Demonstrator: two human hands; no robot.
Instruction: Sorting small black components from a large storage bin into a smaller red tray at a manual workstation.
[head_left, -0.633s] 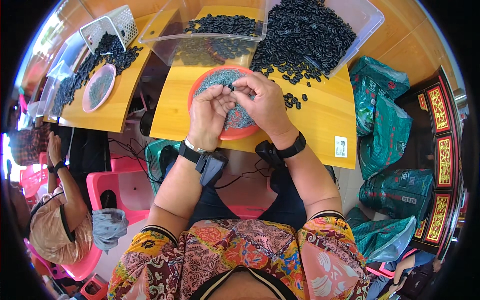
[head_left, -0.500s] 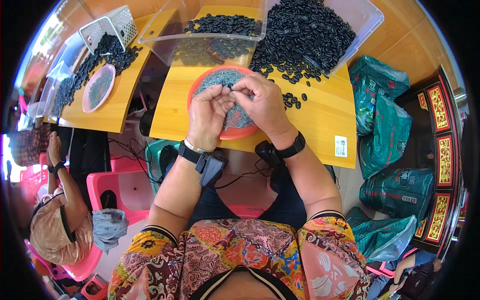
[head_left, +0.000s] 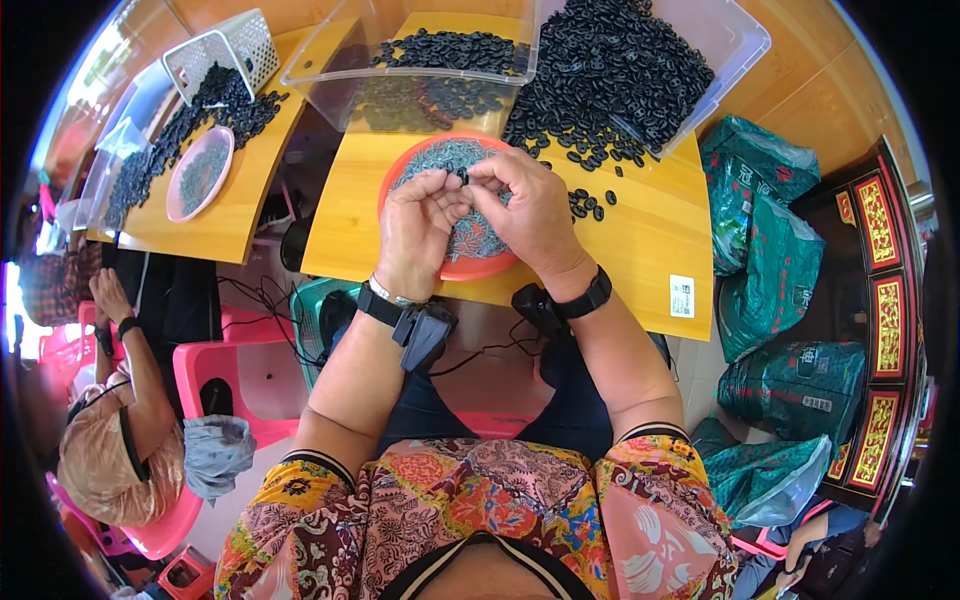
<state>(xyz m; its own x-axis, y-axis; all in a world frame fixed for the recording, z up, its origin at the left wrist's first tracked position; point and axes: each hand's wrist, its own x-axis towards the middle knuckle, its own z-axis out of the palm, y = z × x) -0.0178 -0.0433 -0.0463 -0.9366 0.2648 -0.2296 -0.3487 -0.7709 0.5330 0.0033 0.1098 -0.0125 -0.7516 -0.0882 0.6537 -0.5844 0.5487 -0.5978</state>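
Observation:
Over an orange-red bowl [head_left: 480,267] my two hands meet, fingertip to fingertip. Between them is a small black oval plastic piece [head_left: 459,174], partly hidden by the fingers. My left hand [head_left: 415,228] pinches it from the left, its other fingers curled toward the palm. From the right, thumb and forefinger of my right hand [head_left: 532,208] close on the same piece; whether they also hold a small pin cannot be made out. Many thin grey metal pins or screws [head_left: 476,238] fill the bowl below. Several loose black oval pieces [head_left: 585,204] lie on the table right of my right hand.
A clear bin [head_left: 738,62] heaped with black pieces spills onto the yellow table [head_left: 640,262]; another clear box [head_left: 420,68] stands beside it. Left, a second table holds a white basket [head_left: 252,50] and pink bowl [head_left: 176,208]. Green bags [head_left: 765,285] stand right. Another person [head_left: 125,440] sits left.
My hands stay together over the bowl, with only a slight shift of the fingers around the black piece. The whole view has moved a little. The person at left has moved a hand slightly.

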